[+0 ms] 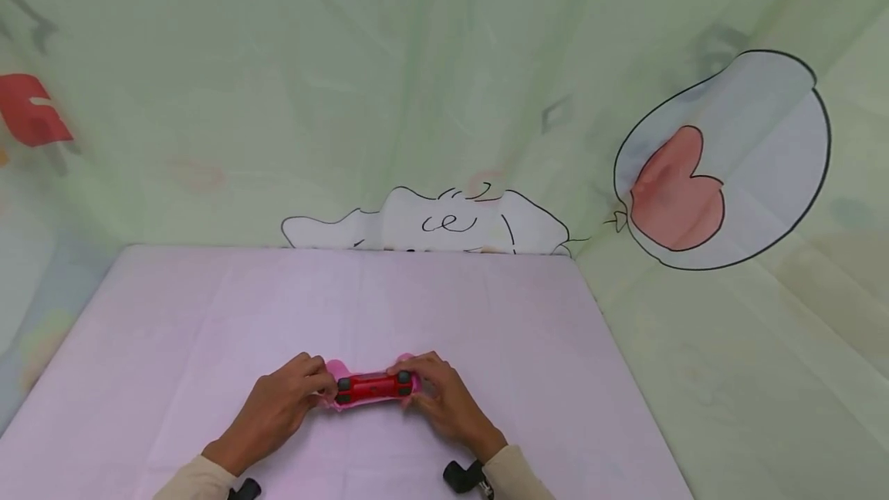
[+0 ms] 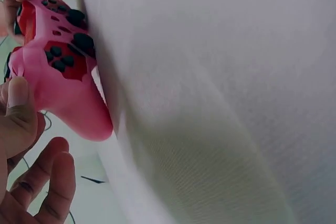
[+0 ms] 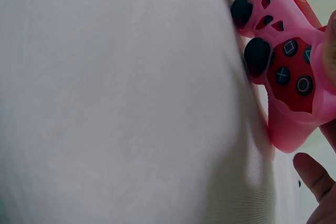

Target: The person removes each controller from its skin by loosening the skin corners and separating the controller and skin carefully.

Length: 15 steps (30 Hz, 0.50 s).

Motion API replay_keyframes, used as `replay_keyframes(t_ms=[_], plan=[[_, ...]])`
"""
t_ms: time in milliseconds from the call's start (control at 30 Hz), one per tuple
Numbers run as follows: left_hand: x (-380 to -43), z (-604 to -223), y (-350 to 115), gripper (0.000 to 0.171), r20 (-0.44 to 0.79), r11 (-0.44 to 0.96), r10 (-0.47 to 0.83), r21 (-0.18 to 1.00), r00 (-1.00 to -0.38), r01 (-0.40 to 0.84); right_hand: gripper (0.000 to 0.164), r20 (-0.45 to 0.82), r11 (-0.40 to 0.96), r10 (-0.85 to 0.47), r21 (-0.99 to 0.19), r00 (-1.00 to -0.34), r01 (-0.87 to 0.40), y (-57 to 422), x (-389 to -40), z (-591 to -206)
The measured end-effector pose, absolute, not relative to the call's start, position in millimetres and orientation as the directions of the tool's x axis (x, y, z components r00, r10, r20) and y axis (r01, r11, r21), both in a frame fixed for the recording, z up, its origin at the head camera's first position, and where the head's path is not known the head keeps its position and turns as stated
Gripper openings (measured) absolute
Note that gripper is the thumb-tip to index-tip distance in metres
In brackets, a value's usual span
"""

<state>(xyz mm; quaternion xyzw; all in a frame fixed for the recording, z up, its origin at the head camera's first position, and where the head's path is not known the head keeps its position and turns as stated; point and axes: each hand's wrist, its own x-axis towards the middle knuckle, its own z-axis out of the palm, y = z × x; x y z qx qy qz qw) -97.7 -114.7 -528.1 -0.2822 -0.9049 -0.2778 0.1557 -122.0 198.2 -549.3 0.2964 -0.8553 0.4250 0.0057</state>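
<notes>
A red game controller (image 1: 373, 386) with black sticks and buttons is in front of me, between my two hands. Around it sits a pink silicone cover (image 2: 84, 108), whose openings show the red face and buttons. My left hand (image 1: 288, 396) pinches the cover's edge at the left end, thumb and index finger together, the other fingers loosely bent. At the right end my right hand (image 1: 444, 400) holds the covered controller between thumb and fingers. In the right wrist view the controller's grip and sticks touch the cloth; part of that hand is cut off.
A pale pinkish cloth (image 1: 417, 307) covers the table. Behind it and at the right hang light green curtains (image 1: 347, 99) with cartoon drawings, among them a balloon with a red heart (image 1: 677, 199). Black wrist mounts (image 1: 461, 477) sit below both wrists.
</notes>
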Motion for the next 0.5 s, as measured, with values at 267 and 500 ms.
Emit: replay_keyframes(t_ms=[267,500], plan=[[-101,-537,-123,0.046,0.422,0.706,0.367,0.454,-0.829,0.543,0.051,0.248,0.442,-0.520,-0.741,-0.818,-0.505,197,-126,-548],[-98,-542,-116,0.046,0.391,0.609,0.236,0.654,-0.889,0.449,0.051,0.198,0.448,-0.508,-0.771,-0.838,-0.453,198,-127,-544]])
